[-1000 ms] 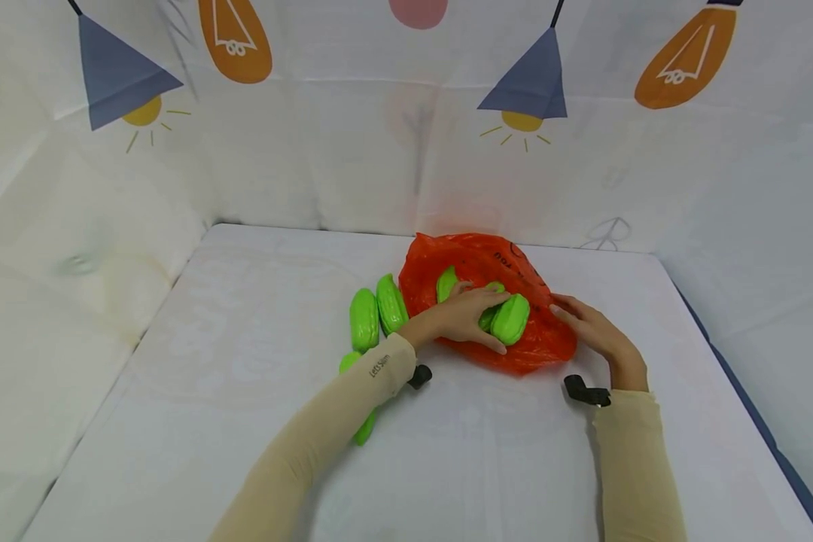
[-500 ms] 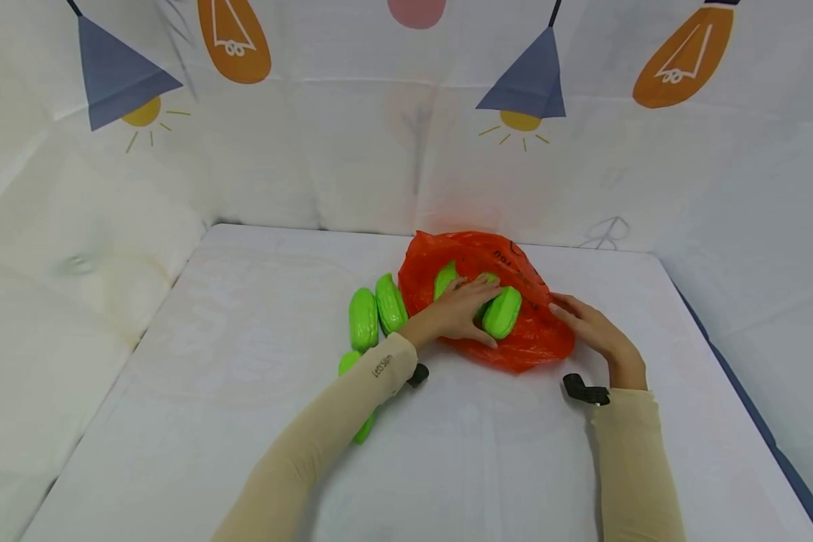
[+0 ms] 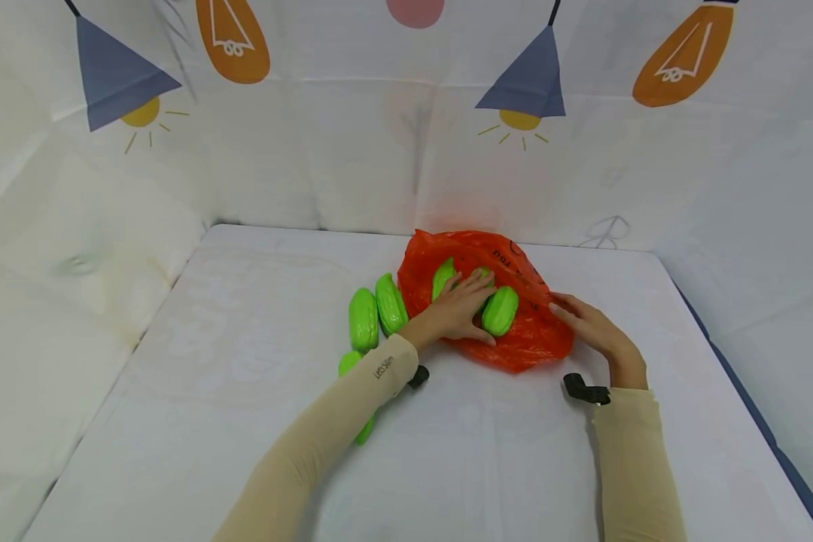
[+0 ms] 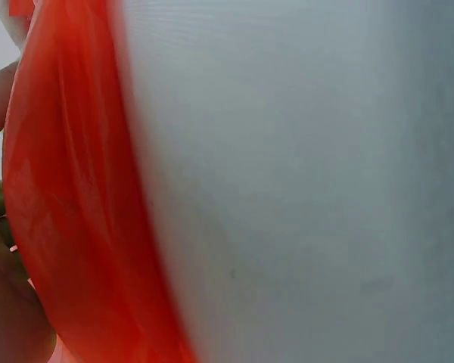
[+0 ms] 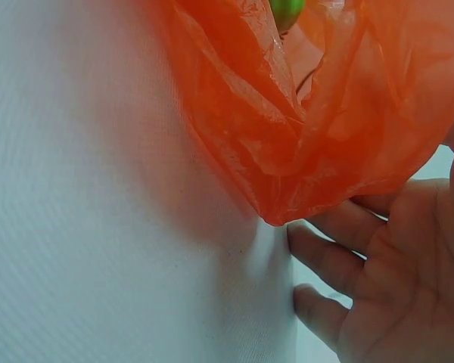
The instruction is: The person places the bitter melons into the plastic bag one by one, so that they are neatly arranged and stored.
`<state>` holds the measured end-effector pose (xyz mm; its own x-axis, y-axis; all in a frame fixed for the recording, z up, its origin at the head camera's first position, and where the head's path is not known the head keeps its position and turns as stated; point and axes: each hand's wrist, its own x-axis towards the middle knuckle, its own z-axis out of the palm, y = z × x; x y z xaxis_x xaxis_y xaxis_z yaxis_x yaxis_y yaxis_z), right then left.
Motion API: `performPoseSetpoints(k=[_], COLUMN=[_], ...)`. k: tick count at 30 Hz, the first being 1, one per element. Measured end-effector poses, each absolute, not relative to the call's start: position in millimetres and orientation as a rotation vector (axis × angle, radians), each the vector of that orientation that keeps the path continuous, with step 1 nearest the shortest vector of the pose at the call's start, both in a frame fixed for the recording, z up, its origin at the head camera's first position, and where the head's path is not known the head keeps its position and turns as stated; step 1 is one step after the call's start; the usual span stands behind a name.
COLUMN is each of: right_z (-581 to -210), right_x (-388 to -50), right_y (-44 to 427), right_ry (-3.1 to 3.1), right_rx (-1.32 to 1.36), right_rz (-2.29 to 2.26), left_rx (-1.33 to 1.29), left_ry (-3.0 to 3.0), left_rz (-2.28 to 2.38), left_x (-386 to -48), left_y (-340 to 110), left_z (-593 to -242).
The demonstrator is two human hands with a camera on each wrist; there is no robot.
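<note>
My left hand lies over the mouth of a red plastic bag, its fingers spread and the thumb apart. A glossy green ribbed fruit, like a star fruit, lies on the bag beside the gap between thumb and fingers. Two more green fruits show partly by the fingertips, one of them a star fruit to the left. My right hand holds the bag's right edge; in the right wrist view its fingers lie behind the red film. The left wrist view shows mostly bag and table.
Left of the bag, two green fruits stand side by side on the white table. More green fruit shows partly around my left sleeve. A patterned white cloth rises behind the table.
My left hand has shifted slightly left and its fingers have spread. The green fruit by its thumb has moved left and is less covered. My right hand has barely moved.
</note>
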<state>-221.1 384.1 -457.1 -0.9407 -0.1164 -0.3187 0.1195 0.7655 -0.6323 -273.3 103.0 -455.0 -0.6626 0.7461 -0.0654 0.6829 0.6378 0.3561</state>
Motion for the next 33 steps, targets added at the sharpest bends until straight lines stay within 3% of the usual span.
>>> performPoseSetpoints(k=[33], right_z=[-454.7], right_x=[-219.9], right_y=[384.5], right_ry=[2.628], right_rx=[-0.020], right_rz=[-0.979], left_rx=[1.237], left_ry=[2.694], left_rz=[0.339], left_x=[-272.9], left_y=[103.9], left_z=[-445.8])
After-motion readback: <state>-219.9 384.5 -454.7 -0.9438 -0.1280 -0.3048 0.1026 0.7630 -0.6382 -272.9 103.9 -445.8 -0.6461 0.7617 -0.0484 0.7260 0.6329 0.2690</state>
